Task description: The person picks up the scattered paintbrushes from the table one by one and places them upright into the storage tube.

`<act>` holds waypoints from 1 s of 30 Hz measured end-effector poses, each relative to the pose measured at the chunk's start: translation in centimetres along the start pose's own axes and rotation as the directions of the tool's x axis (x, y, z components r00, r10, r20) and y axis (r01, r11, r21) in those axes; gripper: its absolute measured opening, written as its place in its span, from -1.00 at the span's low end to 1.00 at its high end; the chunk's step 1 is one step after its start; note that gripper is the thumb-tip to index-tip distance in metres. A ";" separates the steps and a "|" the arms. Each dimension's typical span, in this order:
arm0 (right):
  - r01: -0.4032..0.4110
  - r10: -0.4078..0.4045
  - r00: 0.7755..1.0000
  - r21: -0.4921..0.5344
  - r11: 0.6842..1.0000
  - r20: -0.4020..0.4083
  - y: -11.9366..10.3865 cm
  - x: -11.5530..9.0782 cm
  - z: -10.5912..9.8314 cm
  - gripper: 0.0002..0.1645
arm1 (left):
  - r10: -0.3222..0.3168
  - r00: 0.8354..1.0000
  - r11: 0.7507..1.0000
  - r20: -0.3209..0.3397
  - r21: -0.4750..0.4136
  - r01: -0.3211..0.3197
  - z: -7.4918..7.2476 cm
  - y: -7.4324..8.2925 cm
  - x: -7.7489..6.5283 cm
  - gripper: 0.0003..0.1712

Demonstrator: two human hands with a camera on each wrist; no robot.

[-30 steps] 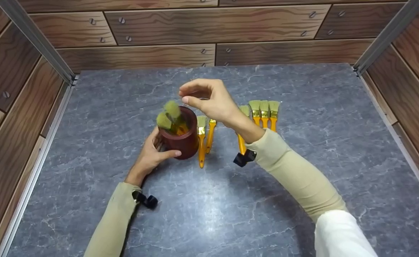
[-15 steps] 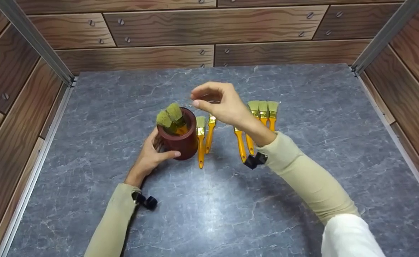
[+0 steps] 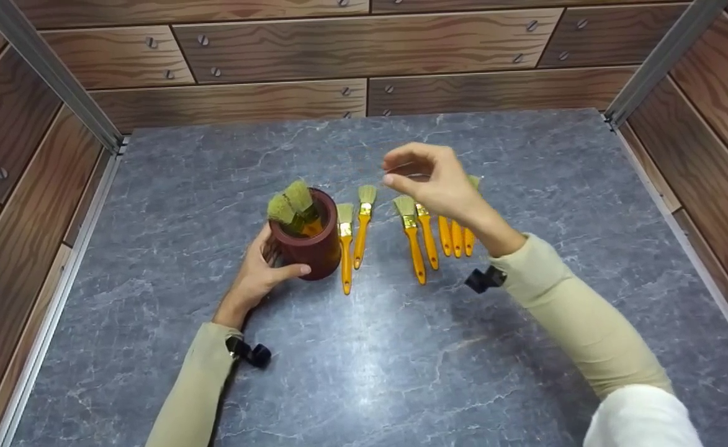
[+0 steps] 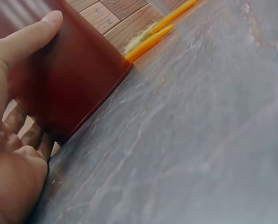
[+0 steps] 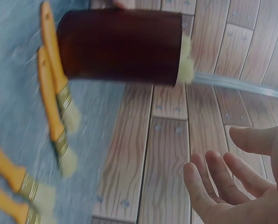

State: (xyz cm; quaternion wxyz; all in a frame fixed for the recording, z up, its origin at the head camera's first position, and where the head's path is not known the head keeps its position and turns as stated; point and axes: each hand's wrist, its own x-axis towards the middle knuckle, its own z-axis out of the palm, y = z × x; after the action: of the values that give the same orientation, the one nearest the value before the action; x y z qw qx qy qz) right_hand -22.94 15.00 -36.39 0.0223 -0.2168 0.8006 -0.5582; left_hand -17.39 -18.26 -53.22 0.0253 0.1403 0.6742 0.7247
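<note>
A: Step in hand?

B: Seemingly the interval between one brush and the next, in a filling of the cup [image 3: 319, 253]. Left hand [image 3: 257, 273] clamped round the cup, thumb along the near side. Right hand [image 3: 447, 184] raised above a group of five loose brushes [image 3: 414, 248], thumb and fingers apart, nothing between them.

A: Requirement of the next move?

B: Probably a pinch on one orange handle (the pair [image 3: 346, 242] just beside the cup perhaps the handiest), then a lift clear of the rim [image 3: 332, 209] and a handle-first descent, with the cup held steady.

A: Position and appearance of the cup?

B: On the grey, pale-veined surface [image 3: 339, 360], left of all the loose brushes, apparently upright. Cylindrical, dark reddish brown, smooth, faintly glossy, thick-rimmed. Inside, two brushes [image 3: 298, 196] visible, bristles upward and leaning to the left (lower handles hidden by the wall). Bristles pale yellow-green, ferrules gold.
</note>
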 end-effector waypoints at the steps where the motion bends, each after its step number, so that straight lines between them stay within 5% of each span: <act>1: -0.008 0.008 1.000 -0.009 1.000 -0.009 0.3 -0.1 -0.4 -0.65 | -0.002 1.000 1.000 -0.001 0.000 0.002 0.0 0.0 0.0 0.13; 17: -0.225 0.217 0.971 -0.077 0.971 -0.102 5.2 -2.2 -5.5 -0.56 | -0.007 1.000 1.000 0.014 0.005 0.007 0.0 0.1 -0.1 0.14; 30: -0.302 0.269 0.949 -0.228 0.926 -0.163 9.8 -4.1 -8.4 -0.52 | -0.023 1.000 1.000 -0.013 0.011 0.023 0.0 0.0 -0.1 0.12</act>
State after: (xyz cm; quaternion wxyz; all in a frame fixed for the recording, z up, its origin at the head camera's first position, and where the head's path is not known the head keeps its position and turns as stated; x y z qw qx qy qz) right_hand -24.76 26.71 -42.93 0.0242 -0.0623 0.8873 -0.4563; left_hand -17.28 -18.29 -53.20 0.0286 0.1280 0.6800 0.7214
